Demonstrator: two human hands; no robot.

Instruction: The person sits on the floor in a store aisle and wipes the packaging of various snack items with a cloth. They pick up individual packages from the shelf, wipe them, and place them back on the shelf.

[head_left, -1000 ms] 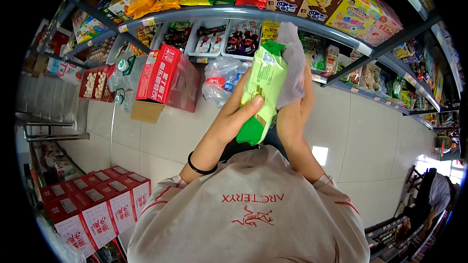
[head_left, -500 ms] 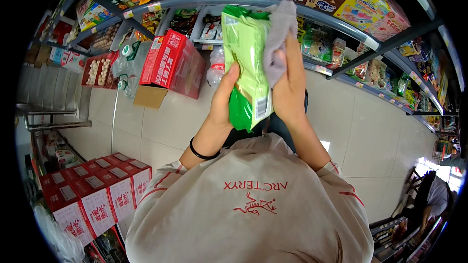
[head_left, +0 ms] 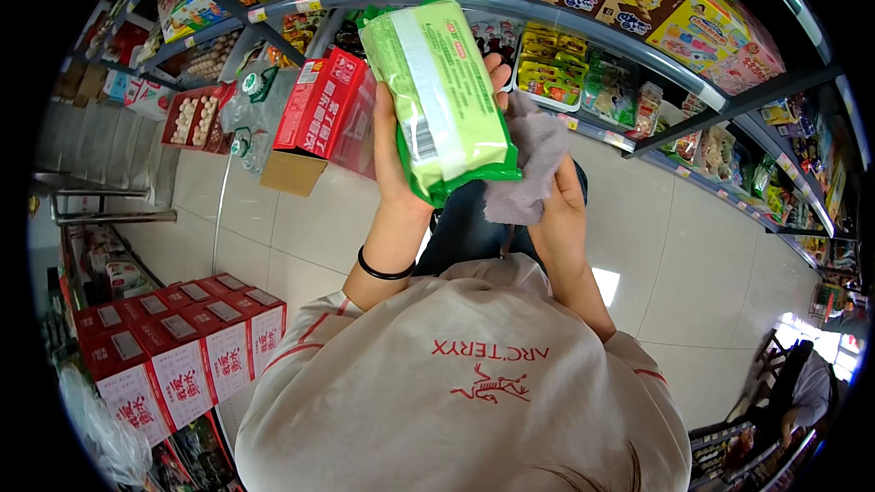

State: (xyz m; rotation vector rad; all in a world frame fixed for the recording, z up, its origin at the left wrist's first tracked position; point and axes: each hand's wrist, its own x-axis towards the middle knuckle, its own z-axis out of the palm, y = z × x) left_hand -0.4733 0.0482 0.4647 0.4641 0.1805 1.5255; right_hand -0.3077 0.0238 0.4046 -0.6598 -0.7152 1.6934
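A light green plastic package (head_left: 433, 96) with a white strip and barcode lies tilted across my left hand (head_left: 394, 164), whose thumb runs along its left side while fingertips show beyond its right edge. My right hand (head_left: 561, 205), lower and to the right, grips a crumpled greyish-lilac cloth (head_left: 524, 178) beside the package's lower right corner. Whether the cloth touches the package there is hard to tell.
A shelf rail (head_left: 510, 3) curves ahead, with snack bags, boxes and trays of packets (head_left: 549, 68). To the left are a red carton (head_left: 314, 100), water jugs, an egg crate (head_left: 196, 118) and stairs; lower left, stacked red boxes (head_left: 187, 346). Another person (head_left: 802, 387) is at lower right.
The package has tilted to the upper left and now shows its white-striped face, held in my left hand. My right hand has moved down and away with the cloth.
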